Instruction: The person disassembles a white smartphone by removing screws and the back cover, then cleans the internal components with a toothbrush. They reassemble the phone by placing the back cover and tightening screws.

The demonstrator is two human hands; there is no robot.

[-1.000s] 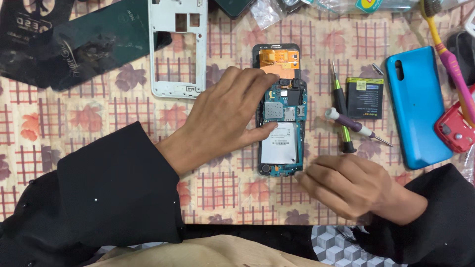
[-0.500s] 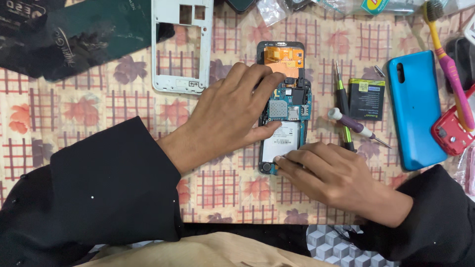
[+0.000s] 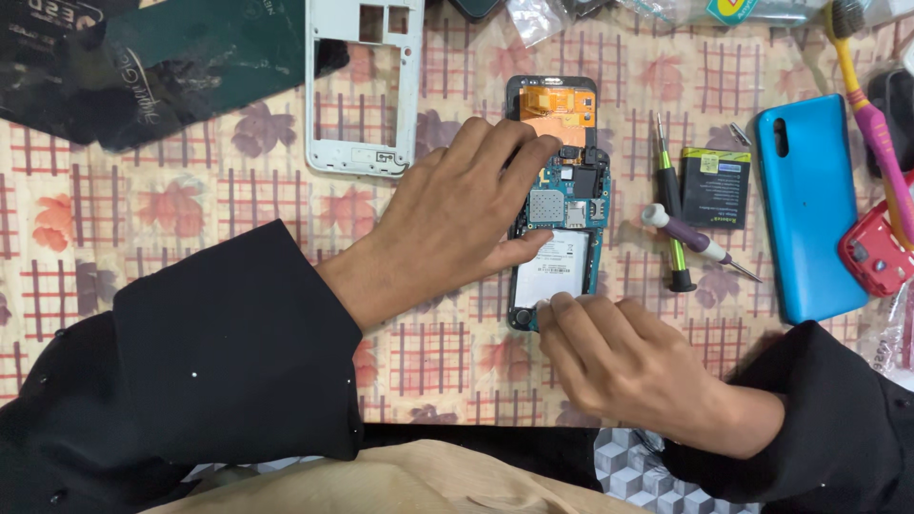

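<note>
Opened phone (image 3: 562, 214), circuit board and orange flex exposed, flat on the patterned cloth.

Both arms in long black sleeves, tiny pale specks on fabric; left hand (image 3: 455, 221) bare; right hand (image 3: 619, 357) bare.

My left hand (image 3: 457, 214) lies flat across the left edge of the opened black smartphone (image 3: 557, 205), fingers over its teal circuit board and thumb against the silver battery area. My right hand (image 3: 619, 357) sits at the phone's lower end, fingertips (image 3: 552, 309) touching its bottom edge. The phone rests face down on a floral checked tablecloth (image 3: 190, 219). A white plastic phone frame (image 3: 362, 90) lies to its upper left. To the right lie a green-handled screwdriver (image 3: 671, 219), crossed by a purple-and-white-handled screwdriver (image 3: 695, 243), beside a black rectangular battery (image 3: 716, 186), then a bright blue phone back cover (image 3: 809, 205) and a pink-and-yellow toothbrush (image 3: 876, 133).
</note>
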